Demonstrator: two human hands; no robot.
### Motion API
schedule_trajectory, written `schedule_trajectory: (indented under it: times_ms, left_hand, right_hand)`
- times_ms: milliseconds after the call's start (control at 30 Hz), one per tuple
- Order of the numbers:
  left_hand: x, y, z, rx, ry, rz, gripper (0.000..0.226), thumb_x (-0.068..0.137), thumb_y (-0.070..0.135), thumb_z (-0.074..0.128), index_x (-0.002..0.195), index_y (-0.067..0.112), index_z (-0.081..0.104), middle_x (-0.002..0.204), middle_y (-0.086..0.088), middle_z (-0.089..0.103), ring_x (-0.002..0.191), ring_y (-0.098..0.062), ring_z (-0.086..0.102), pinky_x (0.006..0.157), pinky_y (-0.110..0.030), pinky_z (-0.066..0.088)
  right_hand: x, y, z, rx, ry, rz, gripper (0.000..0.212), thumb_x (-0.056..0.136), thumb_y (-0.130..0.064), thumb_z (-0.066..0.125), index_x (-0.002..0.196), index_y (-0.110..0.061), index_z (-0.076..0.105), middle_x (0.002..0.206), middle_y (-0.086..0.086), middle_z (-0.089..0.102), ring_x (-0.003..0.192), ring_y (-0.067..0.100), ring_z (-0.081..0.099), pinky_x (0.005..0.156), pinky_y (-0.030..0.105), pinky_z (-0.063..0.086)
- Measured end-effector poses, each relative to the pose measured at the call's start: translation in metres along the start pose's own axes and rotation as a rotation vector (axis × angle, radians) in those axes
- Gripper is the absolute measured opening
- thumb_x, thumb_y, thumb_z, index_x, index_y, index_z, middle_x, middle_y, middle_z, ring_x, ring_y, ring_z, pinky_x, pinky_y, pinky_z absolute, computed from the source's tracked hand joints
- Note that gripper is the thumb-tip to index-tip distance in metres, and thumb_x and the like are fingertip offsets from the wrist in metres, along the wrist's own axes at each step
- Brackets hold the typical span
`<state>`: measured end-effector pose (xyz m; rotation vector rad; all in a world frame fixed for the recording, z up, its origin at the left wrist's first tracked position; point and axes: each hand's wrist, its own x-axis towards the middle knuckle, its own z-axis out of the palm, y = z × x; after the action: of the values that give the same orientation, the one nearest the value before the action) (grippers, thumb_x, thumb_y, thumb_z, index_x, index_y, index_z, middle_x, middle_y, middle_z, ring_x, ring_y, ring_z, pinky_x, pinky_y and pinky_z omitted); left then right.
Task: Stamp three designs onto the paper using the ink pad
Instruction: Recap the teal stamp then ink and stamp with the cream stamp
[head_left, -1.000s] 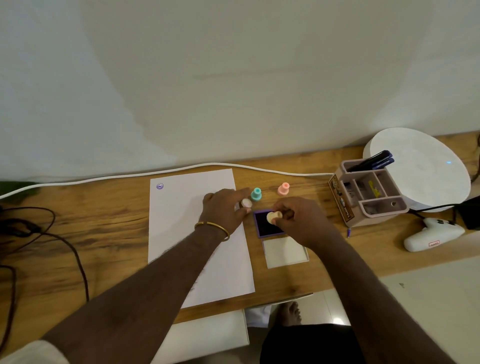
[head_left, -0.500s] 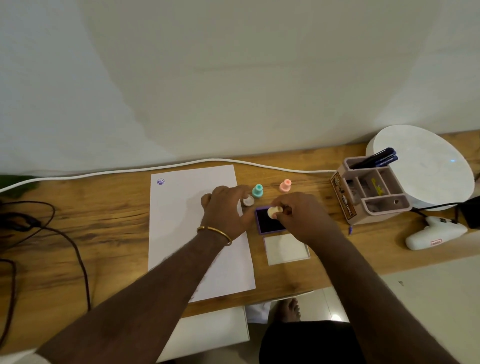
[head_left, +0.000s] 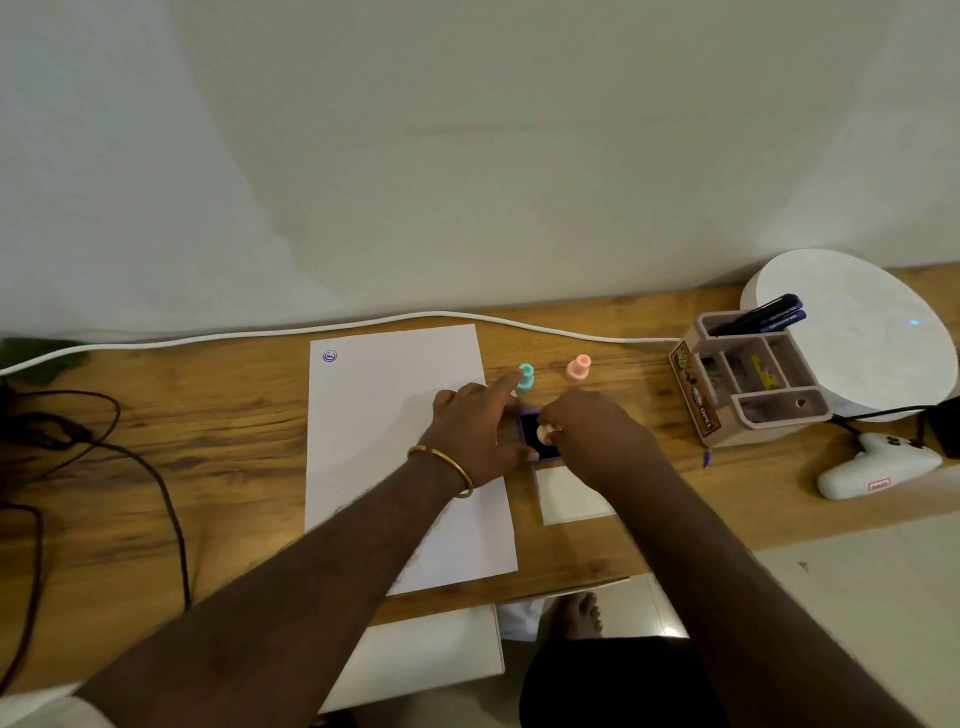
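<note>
One print so far: far-left corner of paper (head_left: 395, 441).
Right hand (head_left: 592, 436): fingers pinched on cream stamp (head_left: 545, 432), pressed onto ink pad (head_left: 535, 434).
Left hand (head_left: 472, 431): fingers spread, bracing pad's left edge, forefinger near teal stamp (head_left: 525, 376).
Technique: press flat, lift straight.

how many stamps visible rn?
3. Teal stamp stands by the left hand's fingers; pink stamp stands to its right; a cream stamp is in the right hand on the ink pad. Another may be hidden under the left hand.
</note>
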<state>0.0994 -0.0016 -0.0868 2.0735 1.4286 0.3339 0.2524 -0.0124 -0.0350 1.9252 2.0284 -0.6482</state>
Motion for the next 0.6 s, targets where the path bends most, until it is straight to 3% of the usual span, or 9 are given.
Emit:
schedule_trajectory:
  times_ms: [200,333,600]
  left_hand:
    - [0.0022,0.0038,-0.0006,0.03,-0.033,0.001,0.086,0.073,0.043,0.076,0.144,0.024,0.032,0.127,0.0,0.061,0.121,-0.024,0.048,0.102,-0.04,0.028]
    - [0.0033,0.0026,-0.0021,0.057,-0.036,-0.009,0.08,0.076,0.042,0.074,0.143,0.024,0.034,0.129,-0.001,0.06,0.122,-0.024,0.048,0.103,-0.039,0.029]
    - [0.0067,0.0044,-0.0087,0.026,-0.047,0.022,0.053,0.069,0.041,0.08,0.112,0.029,0.051,0.109,0.003,0.065,0.102,-0.019,0.055,0.089,-0.032,0.027]
  right_hand:
    - [0.0003,-0.0027,0.0086,-0.009,0.058,0.0,0.042,0.08,-0.018,0.077,0.12,-0.017,0.064,0.108,0.005,0.065,0.081,0.012,0.052,0.078,0.025,0.049]
    - [-0.0022,-0.0047,0.0109,-0.069,0.084,-0.049,0.041,0.082,-0.018,0.075,0.122,-0.017,0.062,0.112,0.005,0.064,0.093,0.016,0.061,0.079,0.025,0.049]
    - [-0.0008,-0.0017,0.0056,-0.119,0.051,-0.086,0.041,0.082,-0.017,0.074,0.122,-0.017,0.062,0.111,0.005,0.063,0.094,0.016,0.06,0.078,0.026,0.051]
